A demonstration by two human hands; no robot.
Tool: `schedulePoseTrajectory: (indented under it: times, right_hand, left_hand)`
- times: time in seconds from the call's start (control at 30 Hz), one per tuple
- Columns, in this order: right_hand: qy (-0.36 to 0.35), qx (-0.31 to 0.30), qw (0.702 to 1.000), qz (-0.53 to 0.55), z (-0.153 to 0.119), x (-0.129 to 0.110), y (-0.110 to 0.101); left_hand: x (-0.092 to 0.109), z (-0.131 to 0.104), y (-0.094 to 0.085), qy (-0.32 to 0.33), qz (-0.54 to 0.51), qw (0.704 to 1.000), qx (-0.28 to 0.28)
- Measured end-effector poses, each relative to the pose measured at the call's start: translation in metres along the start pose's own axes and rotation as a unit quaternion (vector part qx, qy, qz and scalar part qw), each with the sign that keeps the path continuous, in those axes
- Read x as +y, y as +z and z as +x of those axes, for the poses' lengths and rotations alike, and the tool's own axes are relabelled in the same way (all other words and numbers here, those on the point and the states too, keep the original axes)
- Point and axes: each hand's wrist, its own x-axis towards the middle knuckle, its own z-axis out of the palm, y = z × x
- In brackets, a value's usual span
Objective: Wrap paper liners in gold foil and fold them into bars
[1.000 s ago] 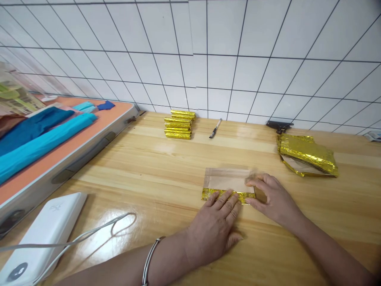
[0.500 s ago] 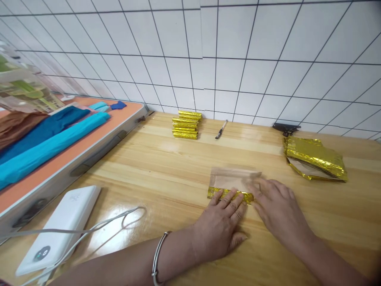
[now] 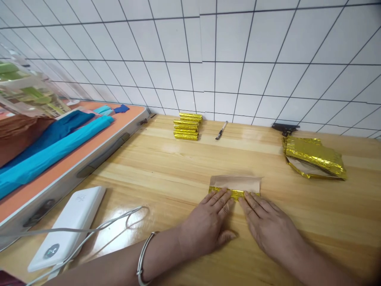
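A sheet of gold foil paper (image 3: pixel 238 182) lies on the wooden table, its brown backing facing up and its near edge folded over into a gold strip. Flat on the left part of that strip are the fingers of my left hand (image 3: pixel 207 223), thumb held apart. My right hand (image 3: pixel 269 224) presses the right part with fingers stretched out. Both sets of fingertips cover some of the fold. Further back stand several folded gold paper strips (image 3: pixel 186 127) in a small row. At the right lies a stack of gold foil paper (image 3: pixel 315 157).
A pen (image 3: pixel 221 130) and a black clip (image 3: pixel 285 128) lie near the tiled wall (image 3: pixel 235 39). On the left are a white power bank (image 3: pixel 68 226) with a cable (image 3: pixel 98 227) and an orange surface (image 3: pixel 89 139) bearing blue and brown rolled material (image 3: pixel 59 147).
My right hand has come down from the sheet's right edge onto the fold. My left hand has shifted slightly left. The fold now shows as a narrower strip, with less backing visible beyond it.
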Motion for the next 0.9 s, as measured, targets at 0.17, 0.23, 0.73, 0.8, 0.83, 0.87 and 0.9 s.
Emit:
schedulePoseTrajectory:
  times: [0.17, 0.23, 0.73, 0.8, 0.83, 0.87, 0.9]
  right_hand:
    - [0.043, -0.003, 0.999, 0.002, 0.007, -0.013, -0.005]
    - [0.048, -0.003, 0.999, -0.006, 0.008, -0.016, -0.004]
    - [0.023, 0.021, 0.999, -0.036, -0.023, 0.011, -0.004]
    - [0.026, 0.029, 0.998, -0.039, -0.029, 0.017, -0.006]
    - [0.029, 0.030, 0.998, -0.039, -0.031, 0.019, -0.007]
    - [0.031, 0.031, 0.998, -0.038, -0.033, 0.021, -0.007]
    - [0.033, 0.031, 0.998, -0.035, -0.034, 0.022, -0.008]
  left_hand:
    - [0.003, -0.004, -0.006, -0.034, 0.011, 0.999, 0.002]
    - [0.004, -0.003, -0.007, -0.032, 0.018, 0.999, 0.005]
    - [-0.018, -0.023, -0.010, -0.028, 0.086, 0.996, 0.024]
    - [-0.020, -0.027, -0.012, -0.036, 0.084, 0.995, 0.030]
    - [-0.020, -0.028, -0.013, -0.038, 0.082, 0.995, 0.033]
    - [-0.021, -0.028, -0.013, -0.040, 0.080, 0.995, 0.037]
    - [-0.021, -0.029, -0.013, -0.040, 0.078, 0.995, 0.043]
